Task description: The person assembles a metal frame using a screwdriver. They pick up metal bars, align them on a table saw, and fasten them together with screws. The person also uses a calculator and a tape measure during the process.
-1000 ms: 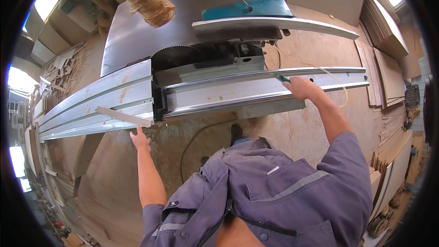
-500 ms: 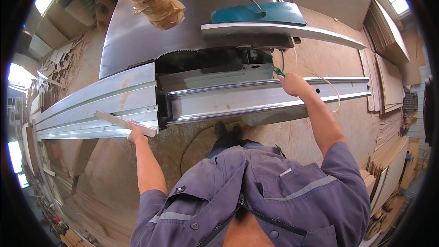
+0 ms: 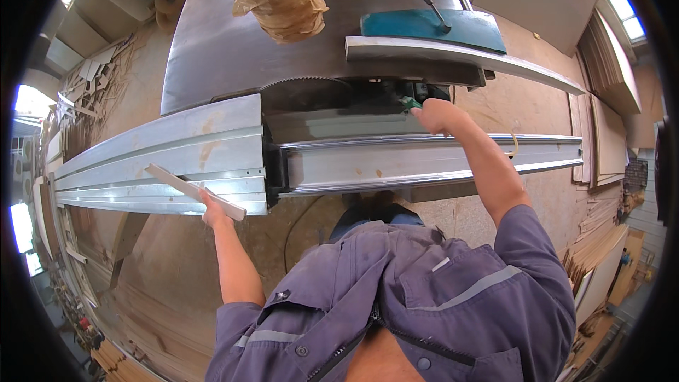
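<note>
"What's new on your left?"
"My left hand (image 3: 214, 213) is now closed on the pale strip (image 3: 175, 182), at the near edge of the silver bench (image 3: 141, 148), by its right corner; a second ago it was only just reaching it."
"And your right?"
"My right hand (image 3: 437, 118), clamped on the small green tool (image 3: 409, 104), has moved beyond the rail (image 3: 382, 164), right of the saw blade (image 3: 304, 82). Both hands are engaged now, I'd judge."
</note>
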Demonstrator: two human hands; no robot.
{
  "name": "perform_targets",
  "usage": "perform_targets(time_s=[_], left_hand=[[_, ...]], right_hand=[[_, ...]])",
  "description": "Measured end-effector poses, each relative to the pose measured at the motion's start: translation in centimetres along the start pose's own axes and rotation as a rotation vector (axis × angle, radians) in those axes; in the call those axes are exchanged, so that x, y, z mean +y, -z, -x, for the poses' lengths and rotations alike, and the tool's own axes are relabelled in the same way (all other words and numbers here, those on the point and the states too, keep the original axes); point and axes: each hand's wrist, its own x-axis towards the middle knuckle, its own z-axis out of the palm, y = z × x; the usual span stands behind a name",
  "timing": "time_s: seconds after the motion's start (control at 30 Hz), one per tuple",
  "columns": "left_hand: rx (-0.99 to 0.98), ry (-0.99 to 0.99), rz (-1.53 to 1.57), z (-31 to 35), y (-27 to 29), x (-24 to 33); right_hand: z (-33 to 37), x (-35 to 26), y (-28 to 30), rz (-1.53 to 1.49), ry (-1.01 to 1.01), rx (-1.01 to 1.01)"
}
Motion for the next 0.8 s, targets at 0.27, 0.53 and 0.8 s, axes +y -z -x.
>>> perform_targets(time_s=[0.27,0.53,0.8], left_hand=[[0.033,-0.004,-0.053,0.0,0.3,-0.1],[0.148,-0.030,-0.112,1.2,-0.5,0.1],[0.186,-0.045,-0.120,1.3,-1.4,0.0]], right_hand=[[-5.3,-0.3,0.2,-0.042,0.021,-0.121],[-6.1,1.4,0.0,-0.198,0.056,-0.124],[-5.6,-2.7,-2.0,-0.241,0.183,-0.114]])
